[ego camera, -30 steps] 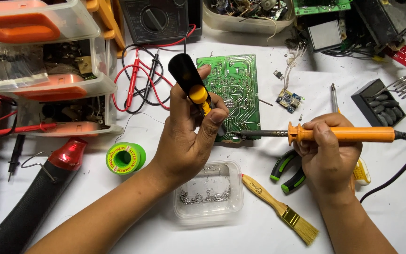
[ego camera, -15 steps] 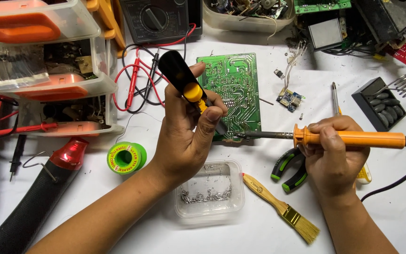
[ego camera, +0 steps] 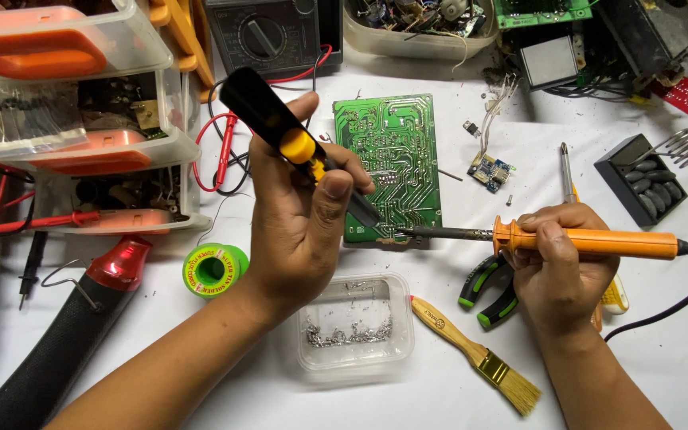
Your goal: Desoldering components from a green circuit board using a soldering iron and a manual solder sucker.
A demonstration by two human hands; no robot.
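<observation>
The left hand gripped a black-and-yellow desoldering pump, tilted, nozzle at the near edge of the green circuit board. The right hand was closed around the soldering iron (smooth orange handle, slim metal shaft), tip meeting the nozzle there.

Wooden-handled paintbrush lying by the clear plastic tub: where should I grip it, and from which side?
Grip the wooden-handled paintbrush on its bare handle, midway between the tip and the brass ferrule, coming from above. It lies flat and diagonal on the white table, handle end near the clear plastic tub, bristles at lower right. The right hand and green-black pliers crowd the upper side, so approach from below.
</observation>
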